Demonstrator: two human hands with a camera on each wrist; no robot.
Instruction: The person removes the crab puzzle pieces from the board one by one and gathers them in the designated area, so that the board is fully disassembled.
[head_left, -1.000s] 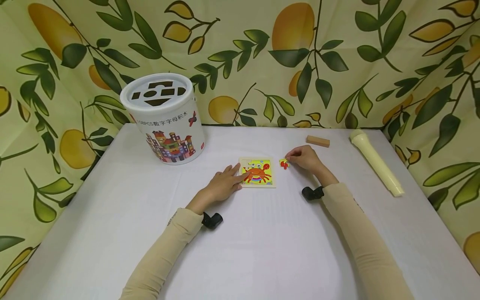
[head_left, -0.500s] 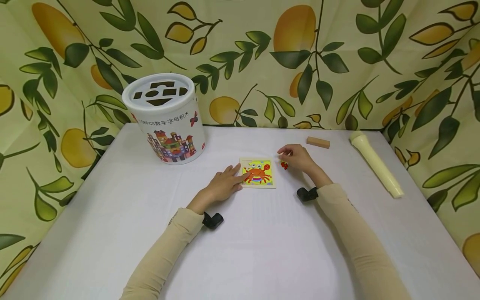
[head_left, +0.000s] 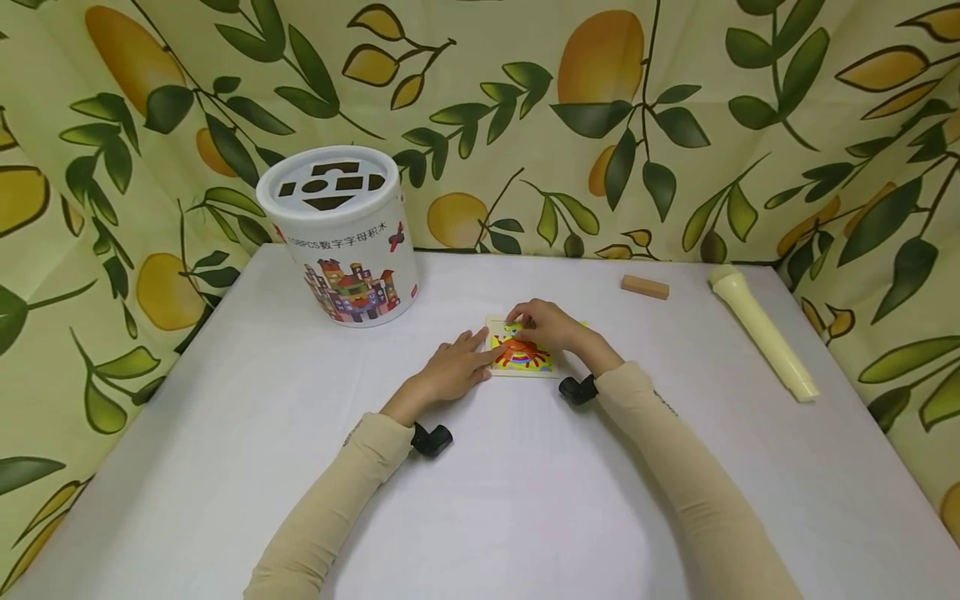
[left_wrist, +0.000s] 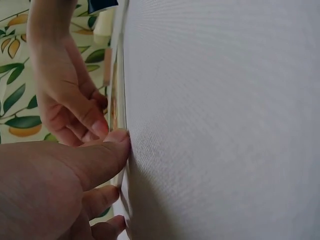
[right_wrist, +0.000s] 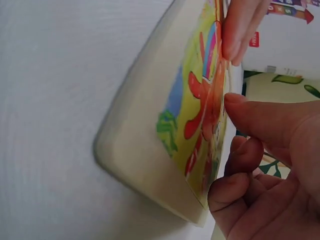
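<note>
Spread and mostly straight, the fingers of the left hand (head_left: 453,367) lay at the left edge of the puzzle board (right_wrist: 132,130), the index reaching over the crab picture (head_left: 522,360) and the thumb against the rim. Bent fingers and a forward-stretched thumb made up the pose of the right hand (head_left: 551,325), palm turned down above the board's right part; whether its fingertips pinched anything I could not tell, as the index was hidden. Both forearms came in slanting from the near side, sleeves (head_left: 690,467) ending just behind the wrists.

Half a second earlier the right hand had been beside the board, above a loose piece; it had since shifted left over the picture, while the left hand had kept its place. A sliver of yellow (head_left: 584,323) now showed just past the right hand.

On the white table (head_left: 495,500), the board lay flat and looked about square, with no clear long axis. Its crab faced upright for the person, legs toward the near edge.
</note>
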